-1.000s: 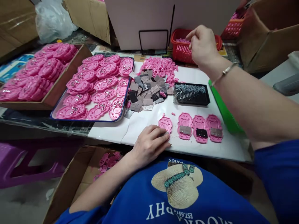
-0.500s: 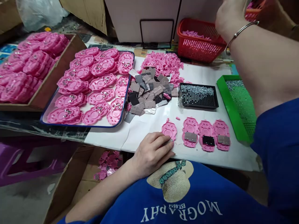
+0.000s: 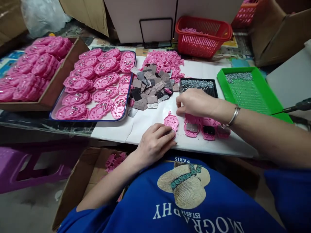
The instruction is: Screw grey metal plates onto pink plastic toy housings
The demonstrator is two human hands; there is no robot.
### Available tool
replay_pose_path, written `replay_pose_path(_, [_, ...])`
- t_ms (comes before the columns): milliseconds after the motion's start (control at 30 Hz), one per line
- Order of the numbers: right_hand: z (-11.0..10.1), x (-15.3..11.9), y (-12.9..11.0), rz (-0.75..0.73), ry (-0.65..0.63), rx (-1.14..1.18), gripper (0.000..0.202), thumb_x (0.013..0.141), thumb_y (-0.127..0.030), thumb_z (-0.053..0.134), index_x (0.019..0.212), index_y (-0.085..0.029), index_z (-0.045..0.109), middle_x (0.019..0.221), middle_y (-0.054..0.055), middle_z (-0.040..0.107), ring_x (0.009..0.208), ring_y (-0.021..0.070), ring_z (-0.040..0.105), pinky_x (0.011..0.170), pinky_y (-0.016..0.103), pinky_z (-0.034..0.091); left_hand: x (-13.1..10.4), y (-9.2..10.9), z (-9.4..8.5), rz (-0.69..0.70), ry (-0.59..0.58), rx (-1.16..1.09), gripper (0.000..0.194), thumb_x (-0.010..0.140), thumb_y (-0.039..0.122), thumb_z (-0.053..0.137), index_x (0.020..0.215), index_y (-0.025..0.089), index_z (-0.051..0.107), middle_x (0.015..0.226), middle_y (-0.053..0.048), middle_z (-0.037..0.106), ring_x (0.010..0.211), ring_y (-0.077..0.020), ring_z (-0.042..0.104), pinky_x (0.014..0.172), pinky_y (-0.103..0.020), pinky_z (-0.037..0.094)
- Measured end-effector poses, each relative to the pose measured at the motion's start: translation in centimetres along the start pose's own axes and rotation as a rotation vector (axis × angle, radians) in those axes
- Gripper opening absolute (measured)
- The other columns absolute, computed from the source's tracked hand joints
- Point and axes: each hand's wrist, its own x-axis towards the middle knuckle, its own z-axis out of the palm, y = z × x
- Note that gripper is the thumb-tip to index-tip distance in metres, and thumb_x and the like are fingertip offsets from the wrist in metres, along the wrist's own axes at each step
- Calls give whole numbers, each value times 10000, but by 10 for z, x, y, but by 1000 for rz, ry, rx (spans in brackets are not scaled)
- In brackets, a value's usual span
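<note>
My left hand rests at the table's front edge, its curled fingers holding down the lower end of a pink plastic shell. That shell lies flat, its lower part hidden under the fingertips. Over the table just right of it is my right hand, thumb and fingers drawn together in a pinch; whatever sits between them is too small to make out. Below the right wrist lie three pink shells, each bearing a plate: a grey plate, a black plate and another grey plate, partly covered.
Behind my right hand stands a black tray of screws; a green tray is to its right. Loose metal plates, small pink parts, a red basket and a blue-rimmed tray surround them. A thin-tipped power screwdriver juts in right.
My right hand has come down from the upper right to beside the pink shell. My left hand stays on the shell. The view has shifted, and the screwdriver now shows at right.
</note>
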Motion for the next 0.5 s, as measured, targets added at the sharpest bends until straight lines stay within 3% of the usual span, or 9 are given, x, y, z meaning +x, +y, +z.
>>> replay_pose_path(133, [7,1,6,-17,-25,62,143,759,-249,676,828,-137,730,776,84,652,845,170,572,738,249,371,1,0,-3,3,-31,22,202,894,231,647,1075,141,652,1070,-116,690,957,-217,596,800,-366,570])
replay_pose_path(267, [-11,-14,9,-64,-12,294,210,878,-297,573,920,-129,692,775,34,628,665,60,487,643,198,353,7,8,-12,-75,36,-37,188,885,221,660,1063,163,680,1076,-110,703,976,-217,603,837,-381,550])
replay_pose_path(333, [-16,-29,11,-92,-2,667,285,906,-388,553,958,-128,656,709,1,572,552,22,386,535,180,301,15,17,-17,-255,111,-227,171,898,224,645,1055,173,687,1018,-87,716,918,-186,624,815,-343,539])
replay_pose_path(433, [-12,-54,12,-138,-35,1265,289,860,-407,629,930,-127,627,591,-44,450,467,3,272,436,177,188,34,30,-16,-632,121,-745,242,933,317,602,1109,163,663,923,-62,717,740,-120,630,670,-248,519])
replay_pose_path(500, [-5,-68,9,-162,-67,1413,244,850,-364,646,911,-129,626,589,-44,467,466,-3,308,430,160,201,49,36,-10,-733,102,-1036,297,910,392,628,1093,161,662,890,-47,705,646,-89,590,576,-204,477])
